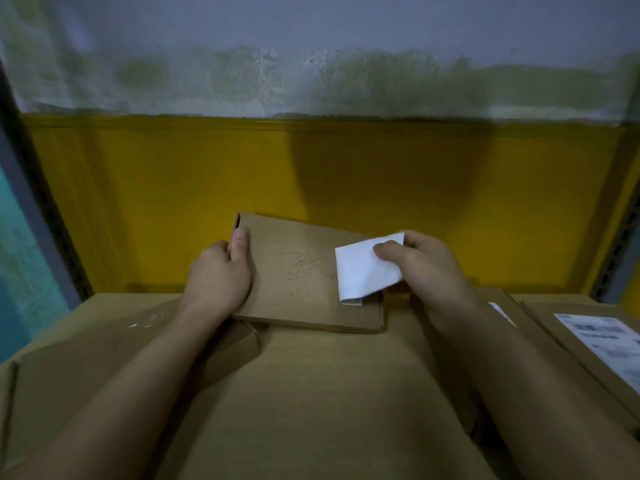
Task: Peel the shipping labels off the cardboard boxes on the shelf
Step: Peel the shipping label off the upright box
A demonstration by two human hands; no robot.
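Small flat cardboard box (304,282) between the hands, plain brown, faint scribbles on top, lying on a bigger carton (311,393). White label (363,268) at its right end, blank side up, mostly lifted, near edge stuck down. Left hand (218,275) gripping box's left edge, thumb on top. Right hand (426,268) pinching label's loose end.

Yellow shelf (346,174) here, and a big cardboard box (311,403) fills its front edge, with a labelled box (568,344) just beside it at the front right corner.

Printed label (607,344) blurred, unreadable — scribble (300,271) on held box (304,308) illegible.
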